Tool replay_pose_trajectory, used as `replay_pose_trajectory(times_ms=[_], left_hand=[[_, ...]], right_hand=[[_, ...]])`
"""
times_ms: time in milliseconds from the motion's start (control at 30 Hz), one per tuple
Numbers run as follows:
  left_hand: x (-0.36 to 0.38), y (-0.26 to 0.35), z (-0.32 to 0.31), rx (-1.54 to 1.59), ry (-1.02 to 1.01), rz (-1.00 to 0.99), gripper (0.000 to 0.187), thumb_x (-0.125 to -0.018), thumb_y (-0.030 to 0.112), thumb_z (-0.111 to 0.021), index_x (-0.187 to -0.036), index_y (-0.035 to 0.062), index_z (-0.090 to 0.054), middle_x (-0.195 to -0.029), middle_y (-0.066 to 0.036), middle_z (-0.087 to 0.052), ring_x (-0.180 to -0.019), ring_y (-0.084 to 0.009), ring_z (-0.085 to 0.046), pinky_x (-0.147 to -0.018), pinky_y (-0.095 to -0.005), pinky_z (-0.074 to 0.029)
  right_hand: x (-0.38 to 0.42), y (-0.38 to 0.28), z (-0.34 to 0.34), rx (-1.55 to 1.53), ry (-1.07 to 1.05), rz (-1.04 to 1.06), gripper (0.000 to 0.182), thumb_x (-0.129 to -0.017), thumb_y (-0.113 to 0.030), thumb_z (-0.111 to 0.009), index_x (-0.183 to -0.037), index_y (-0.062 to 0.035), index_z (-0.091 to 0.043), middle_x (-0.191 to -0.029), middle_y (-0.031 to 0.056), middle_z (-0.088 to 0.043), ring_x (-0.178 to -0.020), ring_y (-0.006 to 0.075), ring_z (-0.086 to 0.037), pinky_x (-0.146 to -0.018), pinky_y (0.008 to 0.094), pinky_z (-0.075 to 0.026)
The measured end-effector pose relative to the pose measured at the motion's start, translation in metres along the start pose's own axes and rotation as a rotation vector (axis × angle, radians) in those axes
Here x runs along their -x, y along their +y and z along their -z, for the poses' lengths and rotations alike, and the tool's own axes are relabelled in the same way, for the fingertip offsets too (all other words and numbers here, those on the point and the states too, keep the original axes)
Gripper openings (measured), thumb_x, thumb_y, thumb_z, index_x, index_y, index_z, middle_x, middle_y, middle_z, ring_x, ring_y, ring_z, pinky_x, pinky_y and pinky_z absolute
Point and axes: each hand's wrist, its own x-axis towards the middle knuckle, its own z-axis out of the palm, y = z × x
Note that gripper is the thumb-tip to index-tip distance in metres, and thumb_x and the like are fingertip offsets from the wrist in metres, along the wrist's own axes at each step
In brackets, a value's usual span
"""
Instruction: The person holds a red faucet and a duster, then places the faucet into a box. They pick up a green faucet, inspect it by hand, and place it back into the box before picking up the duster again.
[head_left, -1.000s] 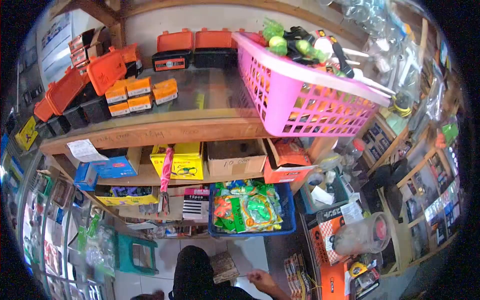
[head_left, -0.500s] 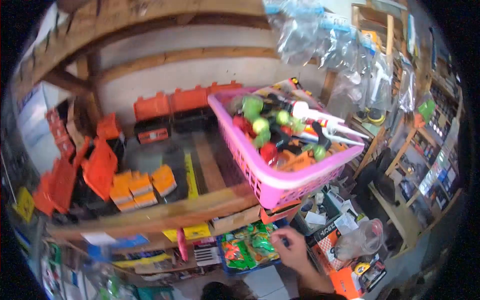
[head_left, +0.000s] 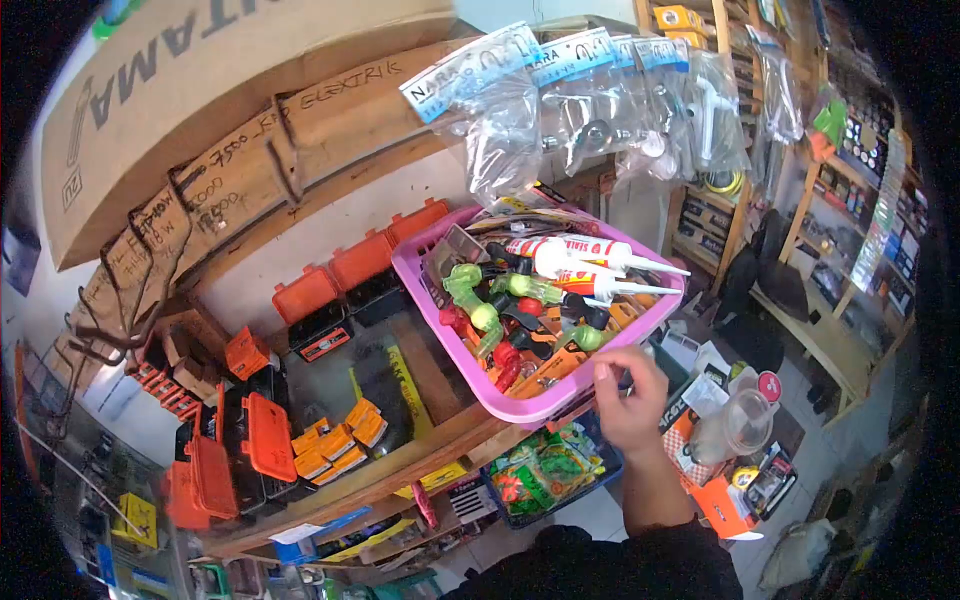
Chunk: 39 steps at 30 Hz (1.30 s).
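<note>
A pink plastic basket [head_left: 530, 408] stands on the wooden shelf, filled with white sealant tubes [head_left: 575, 262], green and red fittings [head_left: 480, 312] and orange packets. My right hand [head_left: 632, 392] is raised beside the basket's near right rim, its fingers curled towards the thumb. Whether it touches the rim or holds something small cannot be made out. My left hand is out of the picture.
Orange-lidded toolboxes [head_left: 270, 437] and small orange boxes [head_left: 338, 445] are on the shelf at left. Plastic bags [head_left: 500, 140] hang above the basket. Below are a tray of green packets [head_left: 550, 470] and a clear plastic container [head_left: 742, 422].
My right hand has risen from below the shelf to the basket's rim. The view has shifted, showing more of the cardboard box and the hanging bags at the top.
</note>
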Motion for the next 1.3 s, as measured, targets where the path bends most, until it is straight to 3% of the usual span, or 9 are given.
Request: replay_pose_trajectory(times_ms=[167,233,333,600,700,800,1067,1167,1300], left_hand=[[0.027,0.074,0.049,-0.278,-0.212,-0.297,0.043,-0.086,0.042,-0.03,-0.099,0.0075,-0.052,-0.091,-0.015,-0.056,-0.084,-0.0276,-0.054,-0.076,-0.0358,-0.04],[0.034,0.114,0.071,-0.224,-0.231,-0.475,0.041,-0.087,0.039,-0.031,-0.099,0.0063,-0.052,-0.09,-0.013,-0.056,-0.083,-0.0268,-0.054,-0.075,-0.0349,-0.041],[0.076,0.211,0.125,-0.145,-0.315,-0.693,0.032,-0.086,0.031,-0.039,-0.098,0.0049,-0.051,-0.085,-0.01,-0.056,-0.078,-0.0243,-0.055,-0.069,-0.0328,-0.042],[0.11,0.385,0.21,-0.289,0.809,-1.429,0.018,-0.07,0.011,-0.06,-0.086,0.0046,-0.056,-0.078,-0.01,-0.054,-0.072,-0.0252,-0.054,-0.064,-0.033,-0.044],[0.1,0.425,0.222,-0.319,0.957,-1.413,0.019,-0.07,0.011,-0.059,-0.087,0.0051,-0.055,-0.082,-0.01,-0.053,-0.076,-0.0256,-0.052,-0.067,-0.035,-0.043],[0.063,0.437,0.221,-0.267,0.871,-1.247,0.024,-0.069,0.01,-0.058,-0.092,0.0053,-0.053,-0.086,-0.011,-0.052,-0.082,-0.0277,-0.05,-0.073,-0.0358,-0.04],[0.064,0.438,0.221,-0.391,0.817,-1.185,0.026,-0.073,0.021,-0.056,-0.095,0.0078,-0.053,-0.085,-0.009,-0.05,-0.084,-0.0257,-0.046,-0.074,-0.0357,-0.038],[0.064,0.436,0.222,-0.416,0.811,-1.199,0.027,-0.074,0.02,-0.056,-0.095,0.0046,-0.052,-0.085,-0.012,-0.051,-0.083,-0.0284,-0.047,-0.074,-0.0361,-0.037],[0.071,0.435,0.219,-0.287,0.85,-1.226,0.027,-0.076,0.019,-0.054,-0.097,0.0033,-0.051,-0.088,-0.013,-0.052,-0.083,-0.0295,-0.048,-0.074,-0.0369,-0.038]], right_hand=[[-0.041,0.021,0.001,0.118,-0.036,0.06,0.01,-0.068,-0.003,-0.056,-0.078,-0.0024,-0.053,-0.072,0.0094,-0.052,-0.064,0.0228,-0.05,-0.058,0.0299,-0.04],[-0.057,0.025,0.003,0.29,-0.125,0.209,0.012,-0.067,-0.005,-0.056,-0.079,-0.0036,-0.053,-0.073,0.0098,-0.052,-0.069,0.0262,-0.05,-0.061,0.0336,-0.04],[-0.068,0.033,0.004,0.283,-0.248,0.157,0.014,-0.066,-0.007,-0.057,-0.078,-0.0044,-0.052,-0.076,0.0097,-0.051,-0.072,0.0275,-0.05,-0.062,0.0354,-0.039],[-0.059,0.051,0.0,0.229,-0.231,0.123,0.016,-0.064,-0.014,-0.06,-0.078,-0.0066,-0.056,-0.073,0.0081,-0.054,-0.07,0.0263,-0.053,-0.063,0.0353,-0.041],[-0.063,0.05,0.001,0.284,-0.277,0.116,0.019,-0.064,-0.016,-0.06,-0.08,-0.0075,-0.056,-0.077,0.0078,-0.054,-0.072,0.0265,-0.052,-0.065,0.0353,-0.041],[-0.064,0.051,0.004,0.342,-0.373,0.053,0.025,-0.065,-0.017,-0.058,-0.088,-0.0073,-0.055,-0.083,0.0082,-0.054,-0.078,0.0265,-0.051,-0.068,0.0363,-0.041],[-0.072,0.049,0.007,0.485,-0.598,0.071,0.026,-0.066,-0.017,-0.057,-0.089,-0.0057,-0.055,-0.087,0.0092,-0.054,-0.08,0.0267,-0.051,-0.067,0.0368,-0.042],[-0.07,0.046,0.005,0.342,-0.573,-0.002,0.021,-0.069,-0.016,-0.056,-0.087,-0.0049,-0.055,-0.086,0.01,-0.053,-0.078,0.0278,-0.052,-0.067,0.0368,-0.042],[-0.067,0.046,0.004,0.147,-0.352,0.159,0.016,-0.072,-0.011,-0.054,-0.086,-0.0031,-0.055,-0.086,0.0104,-0.053,-0.08,0.0287,-0.052,-0.067,0.0357,-0.042]])
